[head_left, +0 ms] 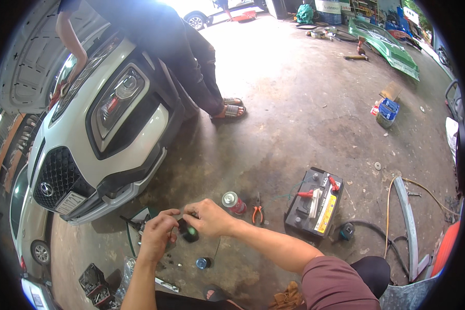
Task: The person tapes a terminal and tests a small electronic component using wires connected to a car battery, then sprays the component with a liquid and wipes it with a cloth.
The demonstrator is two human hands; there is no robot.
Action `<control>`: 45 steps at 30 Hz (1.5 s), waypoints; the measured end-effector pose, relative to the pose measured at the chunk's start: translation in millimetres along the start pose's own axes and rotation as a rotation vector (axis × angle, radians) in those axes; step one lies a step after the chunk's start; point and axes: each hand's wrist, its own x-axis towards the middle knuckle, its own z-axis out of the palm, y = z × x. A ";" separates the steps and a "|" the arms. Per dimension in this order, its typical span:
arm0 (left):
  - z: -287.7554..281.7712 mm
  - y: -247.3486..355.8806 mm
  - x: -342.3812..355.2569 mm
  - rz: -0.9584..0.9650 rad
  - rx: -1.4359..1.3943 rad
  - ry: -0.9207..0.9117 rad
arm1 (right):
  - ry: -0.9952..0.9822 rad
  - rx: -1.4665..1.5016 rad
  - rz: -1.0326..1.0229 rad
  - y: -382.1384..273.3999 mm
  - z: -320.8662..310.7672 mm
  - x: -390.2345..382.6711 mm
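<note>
My left hand [160, 230] and my right hand [210, 218] meet low in the middle of the view, fingers pinched close together. A small dark piece with a green sheen [190, 233] shows just under the right fingers; I cannot tell whether it is held or lies beyond them. What sits in the fingertips is too small to make out. Right of my hands a red spray can [234, 203] stands on the floor. Beside it lie pliers with orange handles [258, 214]. Below my hands is a small blue-topped container [203, 263].
A white car [134, 137] with raised hood stands left, a person [181, 57] leaning over it. A car battery [307, 214] with red clips sits right, near a metal strip [407, 227] and cable. An open toolbox [92, 281] is lower left; a green panel [385, 46] lies far right.
</note>
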 end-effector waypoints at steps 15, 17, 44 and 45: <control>17.7 -11.0 19.4 0.116 0.106 -0.048 | 0.091 -0.010 -0.100 13.0 6.4 -5.7; 8.0 5.7 12.2 0.110 -0.039 -0.032 | 0.106 0.025 -0.022 9.9 7.0 0.2; 0.0 -2.1 9.7 0.053 0.047 -0.029 | 0.079 -0.061 -0.182 15.0 19.3 7.7; 5.4 -2.8 12.6 0.056 0.060 -0.050 | 0.065 -0.046 -0.153 16.0 17.2 7.1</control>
